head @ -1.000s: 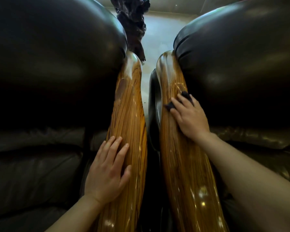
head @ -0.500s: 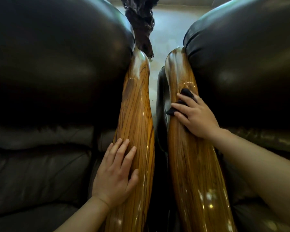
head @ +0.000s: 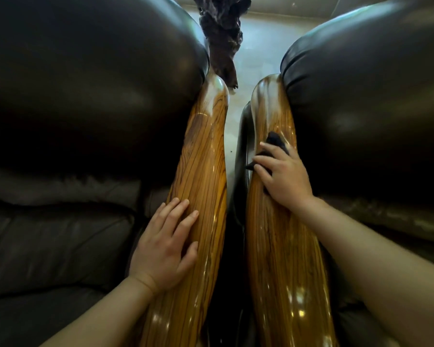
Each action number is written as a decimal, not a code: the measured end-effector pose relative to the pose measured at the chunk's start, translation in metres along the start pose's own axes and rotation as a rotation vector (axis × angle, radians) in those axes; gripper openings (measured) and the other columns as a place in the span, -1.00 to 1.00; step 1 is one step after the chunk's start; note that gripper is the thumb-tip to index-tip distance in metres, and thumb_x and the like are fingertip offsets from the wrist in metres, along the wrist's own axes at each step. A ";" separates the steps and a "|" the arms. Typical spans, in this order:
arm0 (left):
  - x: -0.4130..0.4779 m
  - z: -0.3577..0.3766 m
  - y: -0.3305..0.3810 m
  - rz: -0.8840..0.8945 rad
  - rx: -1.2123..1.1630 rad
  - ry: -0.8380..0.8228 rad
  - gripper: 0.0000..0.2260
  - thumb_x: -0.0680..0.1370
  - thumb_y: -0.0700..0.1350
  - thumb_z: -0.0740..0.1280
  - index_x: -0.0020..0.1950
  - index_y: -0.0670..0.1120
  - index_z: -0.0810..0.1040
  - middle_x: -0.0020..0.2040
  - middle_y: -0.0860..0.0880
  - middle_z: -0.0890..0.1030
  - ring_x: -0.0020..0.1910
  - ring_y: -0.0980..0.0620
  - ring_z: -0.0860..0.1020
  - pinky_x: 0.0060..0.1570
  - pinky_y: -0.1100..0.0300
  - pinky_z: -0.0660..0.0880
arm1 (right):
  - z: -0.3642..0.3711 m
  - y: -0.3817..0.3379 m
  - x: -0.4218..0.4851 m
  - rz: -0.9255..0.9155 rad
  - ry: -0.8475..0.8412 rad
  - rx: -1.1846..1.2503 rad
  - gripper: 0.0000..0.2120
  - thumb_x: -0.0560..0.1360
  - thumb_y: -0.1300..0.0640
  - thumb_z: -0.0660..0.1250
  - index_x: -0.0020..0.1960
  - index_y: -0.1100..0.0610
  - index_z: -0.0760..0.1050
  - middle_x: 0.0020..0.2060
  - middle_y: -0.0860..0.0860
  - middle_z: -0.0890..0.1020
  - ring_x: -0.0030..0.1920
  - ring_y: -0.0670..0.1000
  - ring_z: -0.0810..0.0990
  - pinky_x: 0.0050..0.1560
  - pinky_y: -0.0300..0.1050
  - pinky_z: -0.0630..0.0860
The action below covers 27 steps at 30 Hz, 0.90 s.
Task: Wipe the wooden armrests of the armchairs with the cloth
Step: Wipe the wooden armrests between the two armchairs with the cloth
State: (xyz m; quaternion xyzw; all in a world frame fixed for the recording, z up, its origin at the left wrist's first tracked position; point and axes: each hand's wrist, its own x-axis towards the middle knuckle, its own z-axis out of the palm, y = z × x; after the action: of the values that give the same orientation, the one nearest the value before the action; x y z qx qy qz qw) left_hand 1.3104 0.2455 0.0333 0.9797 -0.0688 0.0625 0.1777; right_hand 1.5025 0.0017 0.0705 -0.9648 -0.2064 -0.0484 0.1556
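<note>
- The right hand [head: 285, 179] lay on the right armrest [head: 273, 246] about midway along it, its fingers [head: 263, 160] spread and pressing a dark cloth [head: 273, 141] flat against the wood; only the cloth's far edge and a corner showed past the fingertips.
- That flat press, judged from the pose, suited wiping along the grain rather than gripping the cloth.
- The left hand [head: 164, 246] rested bare on the left armrest [head: 201, 171], fingers slightly apart and holding nothing, likely to brace the person leaning over the gap.
- Both armrests were glossy, striped golden wood, running side by side and close together without touching, with bright glints nearer the camera.
- Dark leather cushions [head: 85, 96] swelled on either side.
- Beyond the gap lay a pale floor [head: 258, 56] and a dark gnarled object [head: 221, 33], too unclear to name.
</note>
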 end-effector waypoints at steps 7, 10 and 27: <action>-0.002 -0.003 0.003 0.003 0.043 -0.016 -0.48 0.57 0.14 0.12 0.47 -0.06 0.33 0.51 -0.12 0.30 0.55 -0.08 0.13 0.52 -0.11 0.09 | 0.013 -0.013 -0.102 -0.110 0.103 -0.018 -0.66 0.63 -0.08 0.17 0.31 -0.01 0.55 0.43 -0.05 0.45 0.50 0.15 0.24 0.49 0.16 0.20; -0.003 -0.002 0.003 0.011 0.060 -0.009 -0.48 0.59 0.15 0.09 0.50 -0.04 0.27 0.52 -0.11 0.27 0.56 -0.07 0.09 0.53 -0.08 0.03 | 0.018 -0.019 -0.132 -0.109 0.131 -0.054 -0.65 0.64 -0.05 0.16 0.33 0.03 0.53 0.44 -0.01 0.44 0.49 0.20 0.25 0.45 0.23 0.24; -0.097 -0.031 0.005 -0.182 0.101 -0.148 -0.41 0.60 0.21 -0.05 0.58 0.03 -0.06 0.61 -0.08 0.02 0.58 0.00 -0.14 0.54 -0.08 -0.16 | -0.033 -0.131 -0.132 -0.195 -0.072 -0.036 -0.74 0.61 0.01 0.23 0.22 0.03 0.58 0.17 -0.01 0.60 0.03 0.11 0.50 0.07 0.03 0.51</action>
State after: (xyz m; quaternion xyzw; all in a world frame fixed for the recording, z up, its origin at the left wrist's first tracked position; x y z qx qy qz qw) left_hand 1.2116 0.2623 0.0495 0.9915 0.0105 -0.0228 0.1273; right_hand 1.3275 0.0542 0.1177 -0.9439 -0.3039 -0.0326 0.1254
